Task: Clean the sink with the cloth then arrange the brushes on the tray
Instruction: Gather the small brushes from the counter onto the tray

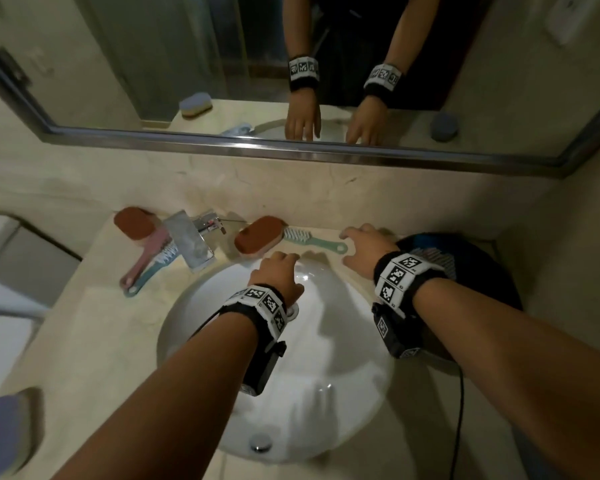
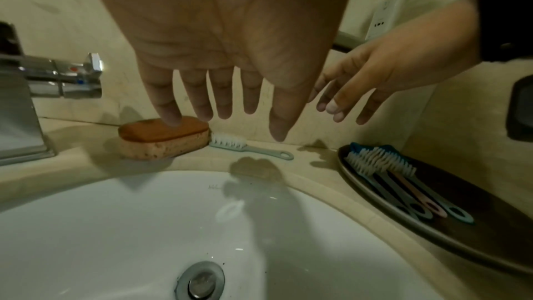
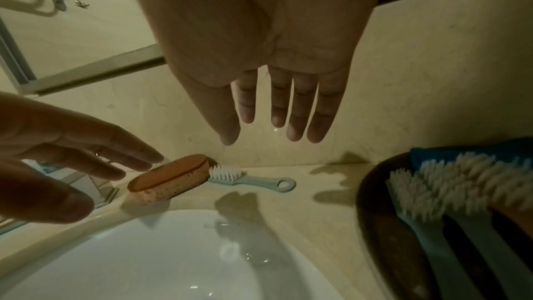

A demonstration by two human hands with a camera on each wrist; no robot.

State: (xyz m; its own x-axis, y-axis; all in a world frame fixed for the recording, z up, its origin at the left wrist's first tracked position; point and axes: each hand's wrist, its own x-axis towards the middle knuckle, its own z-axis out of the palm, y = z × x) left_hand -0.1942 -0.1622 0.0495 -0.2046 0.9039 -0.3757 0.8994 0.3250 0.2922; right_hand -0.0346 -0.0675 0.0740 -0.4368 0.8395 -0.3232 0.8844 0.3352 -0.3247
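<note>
Both hands are empty, fingers straight: the left hand hovers over the sink's back rim, the right hand over the counter's back edge. Between them lies a green brush, beside a sponge. The arranging step seems in hand; next, one hand must grasp this brush and carry it to the tray at the counter's right end, which already holds brushes.

Dim beige marble wall, framed mirror

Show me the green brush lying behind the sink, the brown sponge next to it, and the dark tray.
green brush (image 2: 253,150): left wrist view, on its handle.
brown sponge (image 2: 164,137): left wrist view, on its brown top face.
dark tray (image 2: 473,195): left wrist view, on its bare inner surface.
</note>
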